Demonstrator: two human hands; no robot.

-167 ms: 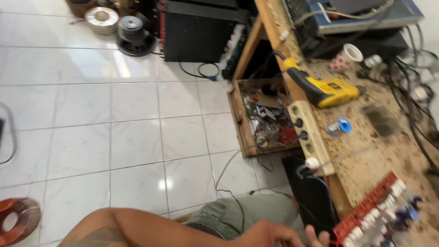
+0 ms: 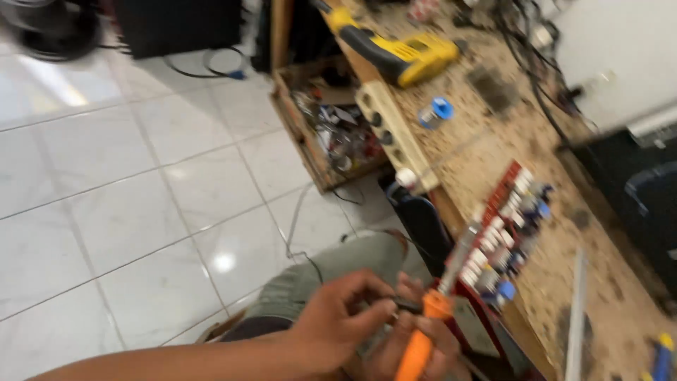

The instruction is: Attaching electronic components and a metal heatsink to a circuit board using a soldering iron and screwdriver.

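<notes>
Two hands low near centre. Right hand (image 2: 416, 346) wrapped around one soldering iron (image 2: 434, 314), orange plastic handle, metal shaft angled toward one red circuit board (image 2: 504, 229) on the speckled bench (image 2: 493, 134). Left hand (image 2: 338, 317) fingers pinched on a small dark part (image 2: 405, 305), possibly a wire. One yellow drill (image 2: 402, 53) far along the bench.
</notes>
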